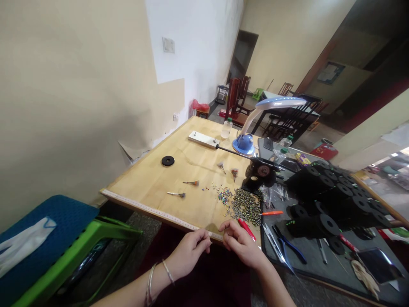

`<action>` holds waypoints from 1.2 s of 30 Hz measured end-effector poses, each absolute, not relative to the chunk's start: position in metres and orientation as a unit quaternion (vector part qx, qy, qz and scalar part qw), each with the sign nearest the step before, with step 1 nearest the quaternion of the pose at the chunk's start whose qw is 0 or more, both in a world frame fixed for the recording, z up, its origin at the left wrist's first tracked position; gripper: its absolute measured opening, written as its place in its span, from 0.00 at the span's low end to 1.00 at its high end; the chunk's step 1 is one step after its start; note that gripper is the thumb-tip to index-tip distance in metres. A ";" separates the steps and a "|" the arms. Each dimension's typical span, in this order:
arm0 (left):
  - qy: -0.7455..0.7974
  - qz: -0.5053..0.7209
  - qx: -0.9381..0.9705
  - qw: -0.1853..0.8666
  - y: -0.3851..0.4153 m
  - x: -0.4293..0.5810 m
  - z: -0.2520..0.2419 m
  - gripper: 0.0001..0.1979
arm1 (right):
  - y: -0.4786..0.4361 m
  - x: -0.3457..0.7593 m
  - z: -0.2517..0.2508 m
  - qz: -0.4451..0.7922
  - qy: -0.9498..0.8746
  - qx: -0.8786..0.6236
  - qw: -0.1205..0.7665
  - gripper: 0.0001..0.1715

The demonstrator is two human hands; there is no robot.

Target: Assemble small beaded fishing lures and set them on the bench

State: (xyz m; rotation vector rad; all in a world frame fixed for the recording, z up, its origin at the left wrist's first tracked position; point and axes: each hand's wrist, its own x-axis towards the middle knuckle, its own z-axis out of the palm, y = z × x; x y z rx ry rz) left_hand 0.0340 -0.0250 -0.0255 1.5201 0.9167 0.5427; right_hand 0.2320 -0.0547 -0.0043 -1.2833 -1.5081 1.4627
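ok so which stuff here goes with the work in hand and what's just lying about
Probably part of the work: whatever the left hand may be pinching, too small to tell; red tool beside the right hand; small striped pieces; tiny coloured bits.

Probably just lying about: white glove on the stool; green-capped bottle by the lamp.

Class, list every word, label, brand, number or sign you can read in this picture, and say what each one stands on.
No text can be read.
White measuring strip along the pale wooden table's front edge: markings too small to read.
Yellow-and-purple packet: any print too blurred.
Blue-and-white rectangular panel, upper right: any print too blurred.
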 end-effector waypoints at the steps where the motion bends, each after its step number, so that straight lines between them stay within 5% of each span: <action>1: 0.397 0.234 0.656 0.598 -0.025 0.034 -0.026 0.12 | -0.055 0.232 -0.005 0.558 -0.577 -0.491 0.339 0.07; 18: 0.371 0.228 0.707 0.557 -0.031 0.032 -0.030 0.05 | -0.058 0.236 -0.015 0.550 -0.567 -0.490 0.369 0.06; 23: 0.345 0.235 0.755 0.505 -0.034 0.035 -0.021 0.16 | -0.059 0.236 -0.014 0.556 -0.573 -0.483 0.361 0.07; 28: 0.376 0.277 0.766 0.442 -0.034 0.044 -0.015 0.07 | -0.061 0.235 -0.011 0.546 -0.587 -0.492 0.340 0.07; 36: 0.375 0.288 0.696 0.540 -0.037 0.060 -0.028 0.04 | -0.065 0.236 -0.007 0.536 -0.592 -0.503 0.330 0.09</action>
